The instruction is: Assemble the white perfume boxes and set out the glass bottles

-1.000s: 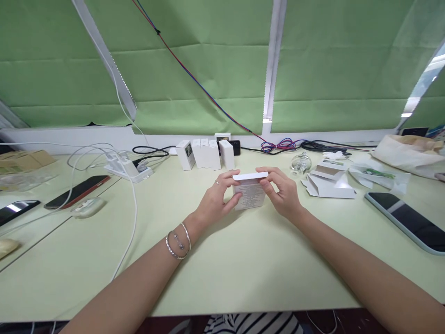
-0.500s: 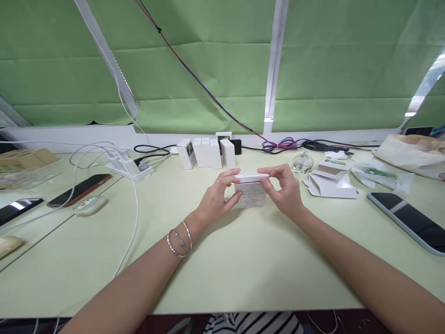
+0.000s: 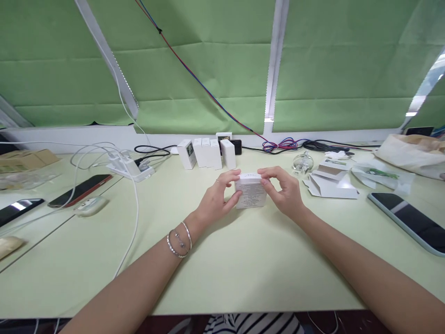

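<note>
A small white box (image 3: 251,195) with grey print on its near face stands upright on the pale table, between my hands. My left hand (image 3: 219,197) grips its left side, thumb on the printed face and fingers at the top edge. At the upper right corner, my right hand (image 3: 282,189) pinches the box with thumb in front and fingertips on top. The top flap looks closed. Its far face is hidden from me.
Several similar white boxes (image 3: 207,153) stand behind. A glass jar (image 3: 302,162), an opened white carton (image 3: 332,183) and a phone (image 3: 410,220) lie to the right. On the left are a power strip (image 3: 130,169), a white cable (image 3: 136,213) and another phone (image 3: 81,189).
The box's top flap has gone down and now lies flatter against the box. My right fingers have shifted slightly over the top edge; the left hand has hardly moved.
</note>
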Motion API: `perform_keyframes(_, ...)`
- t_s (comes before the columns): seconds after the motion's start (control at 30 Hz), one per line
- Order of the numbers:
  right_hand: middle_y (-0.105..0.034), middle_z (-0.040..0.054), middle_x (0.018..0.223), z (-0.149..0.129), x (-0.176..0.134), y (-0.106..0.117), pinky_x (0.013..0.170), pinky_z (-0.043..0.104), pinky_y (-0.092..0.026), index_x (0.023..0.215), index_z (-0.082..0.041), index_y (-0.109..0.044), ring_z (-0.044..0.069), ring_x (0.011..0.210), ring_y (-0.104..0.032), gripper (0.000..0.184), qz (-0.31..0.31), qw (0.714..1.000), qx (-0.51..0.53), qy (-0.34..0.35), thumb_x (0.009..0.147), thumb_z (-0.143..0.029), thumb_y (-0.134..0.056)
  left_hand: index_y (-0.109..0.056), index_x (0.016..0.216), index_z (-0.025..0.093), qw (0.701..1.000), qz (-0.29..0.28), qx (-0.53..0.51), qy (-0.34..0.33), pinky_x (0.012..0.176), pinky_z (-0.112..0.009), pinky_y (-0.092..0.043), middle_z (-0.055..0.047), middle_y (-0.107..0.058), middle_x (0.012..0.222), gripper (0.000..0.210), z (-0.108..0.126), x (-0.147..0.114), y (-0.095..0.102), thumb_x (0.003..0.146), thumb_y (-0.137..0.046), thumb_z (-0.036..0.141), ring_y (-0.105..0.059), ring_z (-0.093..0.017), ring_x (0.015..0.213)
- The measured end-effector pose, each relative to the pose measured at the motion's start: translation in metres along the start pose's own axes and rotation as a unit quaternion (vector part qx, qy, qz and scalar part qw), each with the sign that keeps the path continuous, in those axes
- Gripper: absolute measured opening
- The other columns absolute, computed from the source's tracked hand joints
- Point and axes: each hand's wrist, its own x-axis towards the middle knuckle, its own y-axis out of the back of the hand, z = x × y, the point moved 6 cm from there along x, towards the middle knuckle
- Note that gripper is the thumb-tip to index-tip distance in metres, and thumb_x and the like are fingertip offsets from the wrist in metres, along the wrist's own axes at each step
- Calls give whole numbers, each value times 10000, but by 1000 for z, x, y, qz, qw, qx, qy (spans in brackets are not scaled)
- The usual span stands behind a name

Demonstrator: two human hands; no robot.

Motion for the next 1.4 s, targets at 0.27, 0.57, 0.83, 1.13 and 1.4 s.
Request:
perform_keyframes(0.27,-648,48,885,1,0,0,757,347,-501,846,-219,-555,192,906,-625,65,0,1000,4,5,844,-231,-492,-329,1094,221,1000,19,-21,-1,766,-355,-529,-135,-520,1227,357,0,0,0,824,-554,158,-507,-199,1150)
perform_keyframes(0.57,-637,59,902,-5,2,0,779,358,-487,868,-223,-569,185,906,-612,120,-14,999,-18,48,843,-159,-471,-331,1073,221,1000,12,-16,7,779,-360,-527,-135,-527,1230,334,-2,0,-1,827,-548,160,-538,-182,1098)
perform_keyframes(0.83,-609,77,941,-3,2,-3,756,345,-490,887,-206,-559,190,927,-582,118,-40,996,-28,71,818,-137,-492,-334,1091,224,999,3,-20,26,787,-356,-521,-124,-517,1244,331,-6,-2,-2,836,-540,190,-536,-179,1093)
perform_keyframes(1.13,-604,71,937,-4,1,-4,766,361,-484,888,-216,-542,193,931,-571,109,-43,996,-35,66,825,-159,-474,-341,1121,227,999,3,-26,28,812,-347,-519,-110,-521,1240,356,-5,-1,-2,833,-543,177,-517,-178,1131)
perform_keyframes(1.4,-578,80,967,-3,1,-4,803,382,-472,871,-213,-520,201,957,-556,74,-55,996,-47,58,820,-180,-477,-396,1012,225,999,-13,-6,44,837,-329,-502,-89,-547,1214,211,-4,0,0,846,-520,184,-526,-173,1123)
